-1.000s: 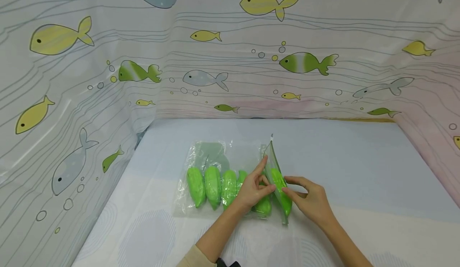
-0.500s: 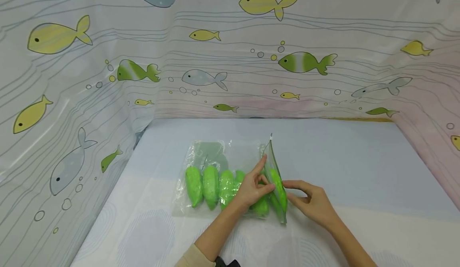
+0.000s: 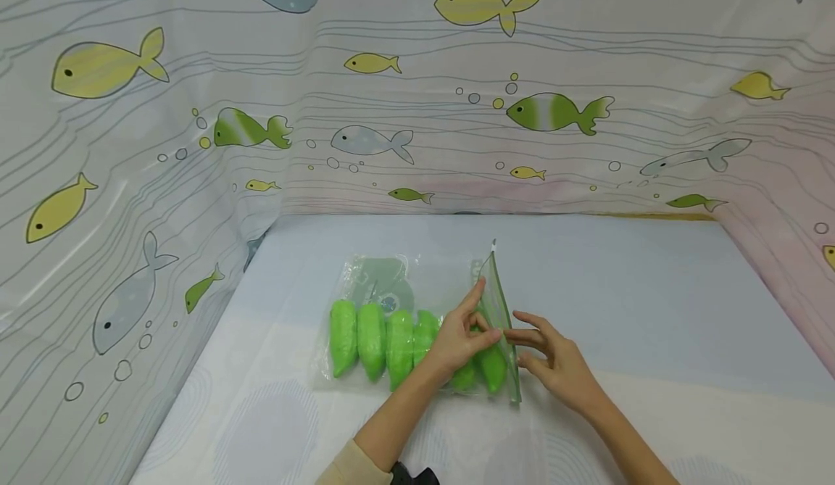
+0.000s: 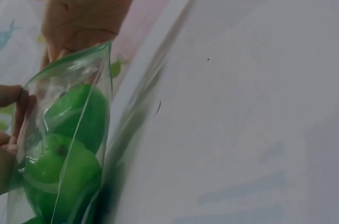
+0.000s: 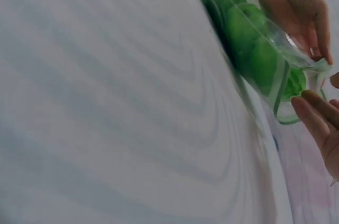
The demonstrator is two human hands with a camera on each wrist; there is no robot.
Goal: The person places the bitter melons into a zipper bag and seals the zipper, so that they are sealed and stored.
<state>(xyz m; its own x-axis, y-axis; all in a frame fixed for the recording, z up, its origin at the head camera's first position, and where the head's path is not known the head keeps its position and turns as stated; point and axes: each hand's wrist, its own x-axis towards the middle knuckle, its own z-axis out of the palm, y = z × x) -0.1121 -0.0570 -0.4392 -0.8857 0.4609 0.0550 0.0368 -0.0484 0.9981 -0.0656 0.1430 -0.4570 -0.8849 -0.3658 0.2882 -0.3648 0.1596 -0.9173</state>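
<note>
A clear zip-top bag [image 3: 450, 278] with a green-edged mouth lies on its side, its mouth toward the right. Inside is a row of several long, smooth green fruits or vegetables [image 3: 371, 341], also visible in the left wrist view as round-ended green shapes [image 4: 62, 173]. My left hand [image 3: 462, 340] pinches the upper layer of the bag near the mouth, index finger stretched along it and holding it raised. It covers part of the row. My right hand [image 3: 559, 362] is at the mouth, its spread fingertips reaching the opening behind the rightmost green piece [image 3: 491, 369].
A pale patterned cloth covers the table [image 3: 639, 289]. Behind and to the left hangs a sheet printed with fish [image 3: 470, 108]. A black object [image 3: 414, 475] shows by my left sleeve [image 3: 355, 465] at the bottom edge.
The last green piece, earlier held at the mouth by my right hand, has gone into the bag. The row has shifted slightly left. My right fingers have let go and spread; my left hand stays put.
</note>
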